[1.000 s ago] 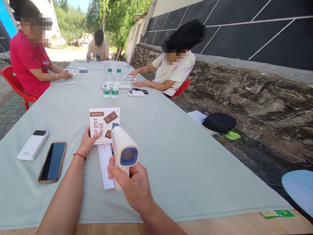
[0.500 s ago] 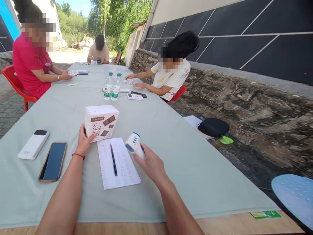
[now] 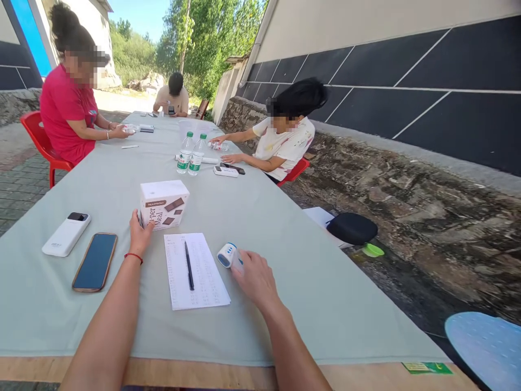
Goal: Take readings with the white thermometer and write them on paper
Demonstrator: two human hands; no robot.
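Box (image 3: 164, 205) stands on the worktop (image 3: 203, 374) at the left hand (image 3: 141, 236), gripped by its left side, thumb in front. Right hand (image 3: 256, 276) is closed around a thermometer gun (image 3: 227, 254). Step in hand, as judged: steadying box, holding gun low; releasing the gun calls for stable support, clear of paper (image 3: 199, 298) and pen (image 3: 189, 266) between the hands. Cloth (image 3: 334, 309) covers the worktop; phone (image 3: 95, 263) lies left of the left hand. Outdoors: stone wall (image 3: 407, 201) beyond the right hand, three people (image 3: 67, 117) seated farther ahead.

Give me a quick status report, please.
Left hand holding white box. Right hand holding white-and-blue thermometer. Paper between them, pen on it.
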